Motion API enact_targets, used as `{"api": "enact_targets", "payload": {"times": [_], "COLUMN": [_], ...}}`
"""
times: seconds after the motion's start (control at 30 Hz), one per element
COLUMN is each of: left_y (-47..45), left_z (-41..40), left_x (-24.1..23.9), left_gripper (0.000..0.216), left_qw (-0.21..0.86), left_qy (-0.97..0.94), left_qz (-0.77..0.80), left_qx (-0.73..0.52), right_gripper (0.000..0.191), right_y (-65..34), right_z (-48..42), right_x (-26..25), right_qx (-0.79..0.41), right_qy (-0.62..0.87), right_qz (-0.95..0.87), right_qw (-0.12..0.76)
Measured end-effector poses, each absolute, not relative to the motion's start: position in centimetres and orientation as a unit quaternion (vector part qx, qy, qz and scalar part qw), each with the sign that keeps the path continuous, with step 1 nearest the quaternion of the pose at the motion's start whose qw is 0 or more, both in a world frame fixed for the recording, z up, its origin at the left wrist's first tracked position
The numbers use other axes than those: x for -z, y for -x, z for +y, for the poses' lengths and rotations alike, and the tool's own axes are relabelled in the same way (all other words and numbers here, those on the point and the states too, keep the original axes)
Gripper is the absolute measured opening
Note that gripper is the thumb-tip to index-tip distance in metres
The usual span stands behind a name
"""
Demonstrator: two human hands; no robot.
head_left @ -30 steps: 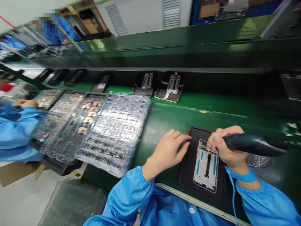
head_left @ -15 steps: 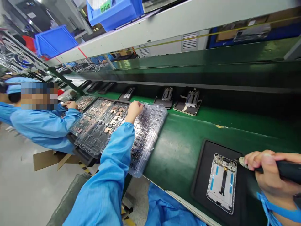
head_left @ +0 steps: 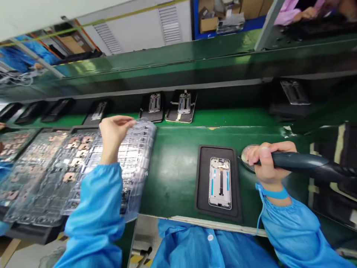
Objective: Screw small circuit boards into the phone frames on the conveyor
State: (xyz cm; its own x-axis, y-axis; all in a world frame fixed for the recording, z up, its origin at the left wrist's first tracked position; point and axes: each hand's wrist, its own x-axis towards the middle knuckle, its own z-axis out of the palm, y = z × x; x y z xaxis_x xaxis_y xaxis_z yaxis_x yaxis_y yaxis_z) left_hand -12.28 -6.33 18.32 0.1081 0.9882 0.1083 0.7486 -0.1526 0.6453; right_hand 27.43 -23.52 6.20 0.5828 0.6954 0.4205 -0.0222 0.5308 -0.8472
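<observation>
My left hand (head_left: 115,130) is raised over the far end of a clear plastic tray (head_left: 139,163) of small parts, thumb and fingertips pinched together. Whatever lies between those fingertips is too small to make out. In my right hand (head_left: 267,160) is a dark-handled electric screwdriver (head_left: 301,160) with a cord, its tip end over a round dish (head_left: 247,154) that the hand partly covers. Between my hands a phone frame (head_left: 220,184), silver with blue strips and a black flex cable, lies in a black foam pad (head_left: 203,178) on the green bench.
More clear trays (head_left: 36,178) with copper-coloured parts lie to the left. Along the back, several black pads carry phone frames (head_left: 184,103), and another phone frame (head_left: 295,92) sits at the far right. Black fixtures (head_left: 346,149) stand at the right edge. Another person's pink sleeve (head_left: 287,13) shows beyond.
The view has swung to the right. My right hand has moved the screwdriver from the top edge of the phone frame to the round dish. My left hand stays over the clear tray, fingers pinched.
</observation>
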Motion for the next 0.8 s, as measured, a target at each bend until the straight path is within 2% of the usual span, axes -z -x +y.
{"api": "enact_targets", "payload": {"times": [0.13, 0.23, 0.33, 0.43, 0.6, 0.8], "left_y": [8.4, 4.0, 0.5, -0.7, -0.3, -0.2], "left_z": [-13.7, -21.6, -26.7, -28.2, -28.2, -28.0], "left_x": [-13.5, -9.5, -6.7, -5.0, -3.4, -2.7], "left_gripper": [0.021, 0.022, 0.016, 0.011, 0.015, 0.011], "left_qw": [0.290, 0.401, 0.421, 0.392, 0.358, 0.373], "left_qy": [-0.745, -0.796, -0.820, -0.842, -0.858, -0.851], "left_qz": [0.569, 0.442, 0.375, 0.359, 0.361, 0.356], "left_qx": [-0.194, -0.099, -0.095, -0.096, -0.077, -0.102], "right_gripper": [0.056, 0.061, 0.060, 0.054, 0.053, 0.046], "right_y": [-27.9, -28.2, -28.5, -28.7, -28.8, -28.9], "right_z": [-23.3, -23.1, -22.9, -22.8, -22.7, -22.6], "right_x": [-6.5, -6.5, -6.0, -5.4, -5.1, -5.1], "right_qx": [-0.219, -0.212, -0.196, -0.181, -0.177, -0.166], "right_qy": [0.444, 0.445, 0.437, 0.425, 0.420, 0.410], "right_qz": [-0.389, -0.392, -0.403, -0.423, -0.426, -0.438], "right_qw": [0.777, 0.777, 0.780, 0.779, 0.782, 0.783]}}
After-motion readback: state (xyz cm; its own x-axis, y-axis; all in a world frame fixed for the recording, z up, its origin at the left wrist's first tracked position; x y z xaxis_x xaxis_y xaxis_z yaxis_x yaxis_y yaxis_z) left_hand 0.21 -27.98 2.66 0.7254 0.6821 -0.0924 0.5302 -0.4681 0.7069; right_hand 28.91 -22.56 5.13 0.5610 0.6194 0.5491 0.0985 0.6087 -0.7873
